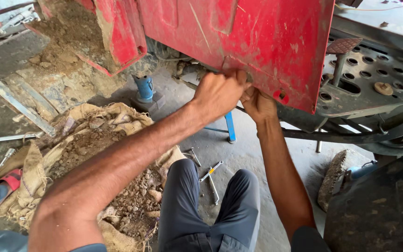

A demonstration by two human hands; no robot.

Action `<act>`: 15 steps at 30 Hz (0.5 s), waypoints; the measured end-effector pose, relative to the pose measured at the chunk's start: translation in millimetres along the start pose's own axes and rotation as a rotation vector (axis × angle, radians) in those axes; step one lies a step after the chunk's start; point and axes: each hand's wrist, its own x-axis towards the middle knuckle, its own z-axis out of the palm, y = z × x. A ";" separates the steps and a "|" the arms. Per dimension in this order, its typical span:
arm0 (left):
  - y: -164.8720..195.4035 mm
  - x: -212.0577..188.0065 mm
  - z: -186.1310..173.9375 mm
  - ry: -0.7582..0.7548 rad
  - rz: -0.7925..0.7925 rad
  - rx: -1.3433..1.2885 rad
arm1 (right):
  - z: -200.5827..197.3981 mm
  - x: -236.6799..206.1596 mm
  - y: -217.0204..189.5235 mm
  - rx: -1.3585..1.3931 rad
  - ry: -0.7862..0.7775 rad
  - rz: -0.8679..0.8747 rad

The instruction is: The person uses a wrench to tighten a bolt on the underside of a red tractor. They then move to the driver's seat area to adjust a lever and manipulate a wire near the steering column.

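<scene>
Head view, left hand (218, 93) and right hand (258, 105) fingers clenched on red panel (257, 42) edge, spanners (209, 175) below, soil sack (94, 154) left.

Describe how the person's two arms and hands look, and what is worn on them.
Both forearms are bare, with no gloves, watch or rings visible. The left hand and right hand look dusty. A blue-grey sleeve ends near the left elbow; a dark sleeve edge shows near the right elbow.

We record the red panel (257, 42) as painted sheet metal, scratched, chipped and dull. The sack (33, 172) is coarse woven jute, dusted with soil. The footplate (369, 79) is perforated bare metal; the floor (248, 154) is rough concrete.
</scene>
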 end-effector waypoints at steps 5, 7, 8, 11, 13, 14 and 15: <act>11.3 -2.3 -1.5 0.025 -0.412 -0.768 | 0.0 -0.9 0.1 -0.008 0.046 -0.020; 10.9 -1.7 -7.8 0.012 -0.456 -1.127 | 1.8 -0.7 -0.2 -0.012 0.042 -0.007; 8.1 -1.2 -12.1 -0.006 -0.388 -0.881 | 2.4 -0.4 -0.7 -0.017 0.037 -0.001; -1.9 -1.6 -24.3 0.004 -0.248 -0.370 | 1.3 0.5 -1.3 0.011 0.007 0.002; -3.9 -3.3 -26.8 0.090 -0.239 -0.337 | -1.7 1.2 -1.3 -0.008 0.012 0.007; -3.4 -4.4 -25.7 0.002 -0.403 -0.658 | -3.7 1.3 -0.9 -0.016 0.017 0.010; -1.9 -5.9 -23.0 -0.092 -0.562 -0.979 | -5.5 1.3 -0.5 -0.036 0.020 0.005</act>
